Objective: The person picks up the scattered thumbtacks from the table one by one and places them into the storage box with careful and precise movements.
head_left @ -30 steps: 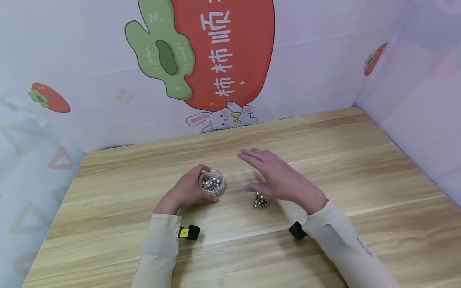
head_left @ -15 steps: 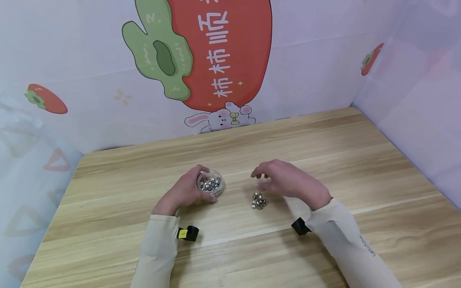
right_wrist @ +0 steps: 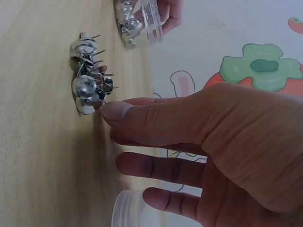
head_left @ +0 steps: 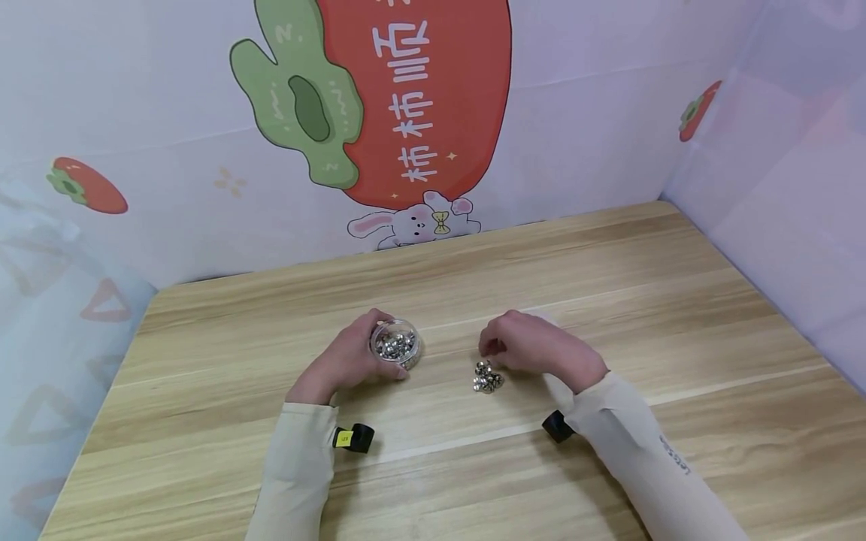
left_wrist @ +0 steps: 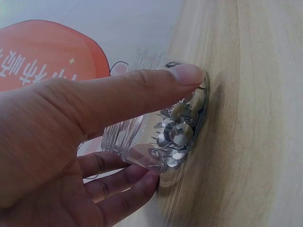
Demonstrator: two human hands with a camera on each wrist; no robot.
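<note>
A person's left hand (head_left: 355,353) grips a clear jar (left_wrist: 118,137) holding loose thumbtacks (head_left: 395,346), upright on a wood-grain counter (head_left: 237,330), somewhat nearer the left edge than the right. The right hand (head_left: 524,343), fingers bent, has its thumb tip at a small tack pile (head_left: 487,379) about midway between those edges; whether it pinches a tack cannot be told. A clear plastic piece (right_wrist: 124,211) sits just beside that hand. Along the counter's far edge, a wall (head_left: 575,150) bears cartoon fruit (head_left: 467,98).
</note>
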